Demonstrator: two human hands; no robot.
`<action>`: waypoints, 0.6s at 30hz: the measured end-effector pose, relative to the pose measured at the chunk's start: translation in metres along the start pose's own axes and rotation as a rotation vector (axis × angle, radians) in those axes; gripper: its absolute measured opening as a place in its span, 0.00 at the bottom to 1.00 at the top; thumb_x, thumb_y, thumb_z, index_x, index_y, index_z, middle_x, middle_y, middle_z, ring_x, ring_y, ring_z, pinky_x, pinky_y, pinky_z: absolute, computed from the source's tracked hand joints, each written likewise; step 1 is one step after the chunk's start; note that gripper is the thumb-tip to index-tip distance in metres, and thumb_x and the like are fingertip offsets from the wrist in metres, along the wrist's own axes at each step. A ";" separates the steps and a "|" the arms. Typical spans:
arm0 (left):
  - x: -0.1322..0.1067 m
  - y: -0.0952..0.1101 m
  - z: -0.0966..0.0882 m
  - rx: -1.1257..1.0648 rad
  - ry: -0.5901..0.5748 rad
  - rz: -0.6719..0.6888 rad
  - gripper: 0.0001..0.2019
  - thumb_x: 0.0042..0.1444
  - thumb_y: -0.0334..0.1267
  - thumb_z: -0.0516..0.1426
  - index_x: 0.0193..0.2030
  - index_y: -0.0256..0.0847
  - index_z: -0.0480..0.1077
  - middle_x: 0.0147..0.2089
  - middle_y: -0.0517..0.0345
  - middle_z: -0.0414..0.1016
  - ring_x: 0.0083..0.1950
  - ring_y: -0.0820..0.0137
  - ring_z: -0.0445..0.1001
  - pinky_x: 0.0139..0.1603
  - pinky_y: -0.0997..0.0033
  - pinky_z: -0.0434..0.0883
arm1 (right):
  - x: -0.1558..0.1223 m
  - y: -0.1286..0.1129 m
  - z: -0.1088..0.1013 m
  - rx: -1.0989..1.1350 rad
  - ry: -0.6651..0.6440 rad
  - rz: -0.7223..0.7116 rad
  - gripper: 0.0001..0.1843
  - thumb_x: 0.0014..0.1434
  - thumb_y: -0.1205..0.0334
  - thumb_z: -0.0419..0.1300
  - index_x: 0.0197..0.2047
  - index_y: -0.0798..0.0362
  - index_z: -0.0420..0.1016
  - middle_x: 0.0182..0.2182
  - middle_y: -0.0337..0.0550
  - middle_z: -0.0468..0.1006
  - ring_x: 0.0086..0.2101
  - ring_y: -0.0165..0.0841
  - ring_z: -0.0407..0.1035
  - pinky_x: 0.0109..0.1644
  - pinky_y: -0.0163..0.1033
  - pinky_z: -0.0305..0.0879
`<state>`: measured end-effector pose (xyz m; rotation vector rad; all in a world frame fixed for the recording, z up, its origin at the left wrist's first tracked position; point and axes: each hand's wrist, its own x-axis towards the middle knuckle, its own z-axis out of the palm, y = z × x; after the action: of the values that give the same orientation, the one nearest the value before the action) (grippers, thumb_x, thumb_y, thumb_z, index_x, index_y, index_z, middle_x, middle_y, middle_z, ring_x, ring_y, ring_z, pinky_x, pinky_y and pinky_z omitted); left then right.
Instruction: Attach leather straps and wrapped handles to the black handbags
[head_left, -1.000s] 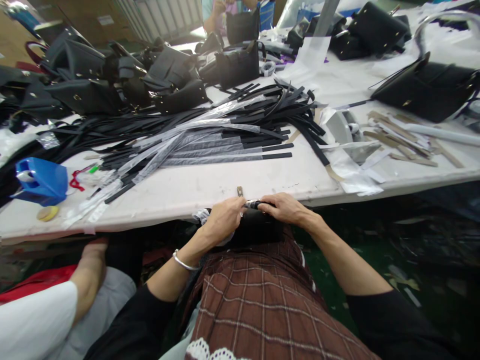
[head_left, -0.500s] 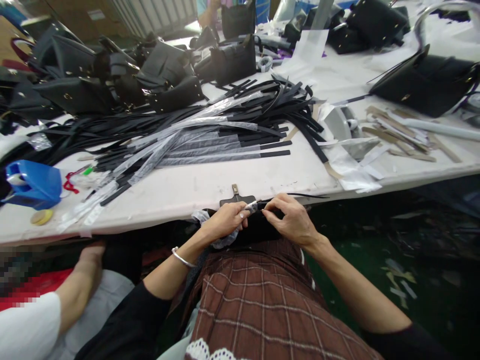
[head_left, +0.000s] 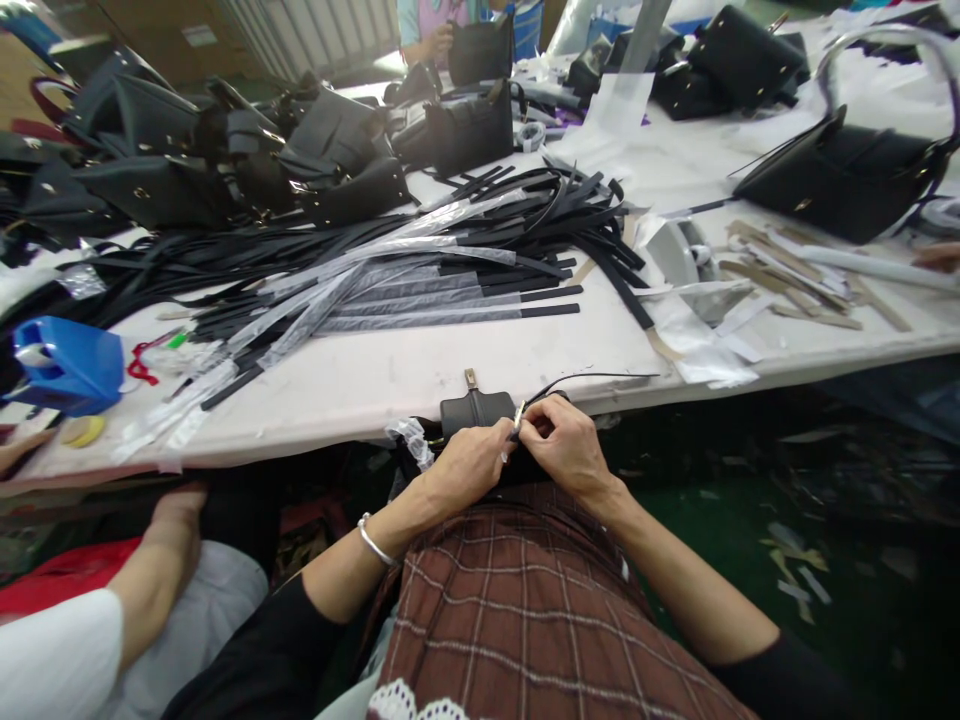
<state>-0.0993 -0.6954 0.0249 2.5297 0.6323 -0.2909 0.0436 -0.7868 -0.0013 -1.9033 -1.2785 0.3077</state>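
Observation:
My left hand [head_left: 472, 462] and my right hand [head_left: 562, 440] meet at the table's near edge, both pinched on the end of a thin black strap [head_left: 577, 380] that has a bit of clear wrap at its tip. The strap curves away to the right over the white table [head_left: 390, 375]. Under my hands a small black bag [head_left: 474, 410] with a brass clasp rests half on the table edge and half on my lap. Crumpled clear plastic [head_left: 409, 436] hangs by my left wrist.
A big heap of black straps [head_left: 450, 260], some in clear sleeves, covers the table's middle. Black handbags [head_left: 225, 160] stand at the back left, another [head_left: 840, 180] at the right. A blue tape dispenser [head_left: 67, 365] sits far left. Another person's arm [head_left: 161, 570] is beside me.
The small black bag has come up further onto the table edge. My hands have drawn closer together on the strap end, and the strap now arcs out to the right.

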 end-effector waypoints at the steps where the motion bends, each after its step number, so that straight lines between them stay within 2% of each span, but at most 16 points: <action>1: 0.000 0.000 0.001 -0.002 -0.004 0.003 0.07 0.66 0.33 0.45 0.46 0.38 0.63 0.38 0.48 0.79 0.40 0.61 0.79 0.37 0.68 0.70 | 0.000 0.000 0.001 -0.017 0.016 -0.008 0.04 0.53 0.68 0.59 0.27 0.52 0.70 0.26 0.39 0.73 0.28 0.31 0.67 0.34 0.37 0.63; 7: -0.002 0.000 0.003 -0.050 -0.004 -0.014 0.07 0.66 0.35 0.46 0.45 0.39 0.63 0.39 0.47 0.79 0.41 0.58 0.79 0.39 0.66 0.70 | 0.002 0.002 0.002 -0.048 0.021 -0.082 0.06 0.52 0.69 0.56 0.26 0.51 0.66 0.25 0.40 0.72 0.27 0.31 0.66 0.34 0.37 0.62; 13: -0.004 0.003 -0.005 -0.127 -0.028 -0.045 0.07 0.65 0.36 0.49 0.48 0.41 0.63 0.40 0.49 0.79 0.44 0.56 0.79 0.40 0.65 0.70 | 0.000 0.005 -0.007 0.027 -0.011 -0.060 0.07 0.51 0.70 0.56 0.25 0.50 0.64 0.24 0.38 0.70 0.26 0.30 0.65 0.33 0.37 0.62; 16: -0.004 0.002 -0.004 -0.108 -0.043 -0.038 0.11 0.65 0.37 0.49 0.52 0.42 0.62 0.41 0.49 0.79 0.45 0.55 0.79 0.41 0.64 0.70 | -0.001 0.007 -0.011 0.026 0.017 -0.088 0.08 0.52 0.71 0.55 0.25 0.50 0.63 0.25 0.39 0.70 0.28 0.31 0.65 0.35 0.37 0.63; 18: -0.005 0.000 -0.002 -0.096 -0.054 -0.026 0.11 0.65 0.39 0.49 0.52 0.41 0.62 0.41 0.48 0.79 0.45 0.54 0.79 0.42 0.63 0.70 | -0.001 0.008 -0.012 0.028 0.060 -0.135 0.08 0.52 0.72 0.55 0.25 0.50 0.63 0.27 0.41 0.70 0.30 0.32 0.67 0.37 0.38 0.64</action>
<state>-0.1039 -0.6965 0.0280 2.4155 0.6435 -0.3290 0.0561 -0.7948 0.0003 -1.7800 -1.3484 0.1960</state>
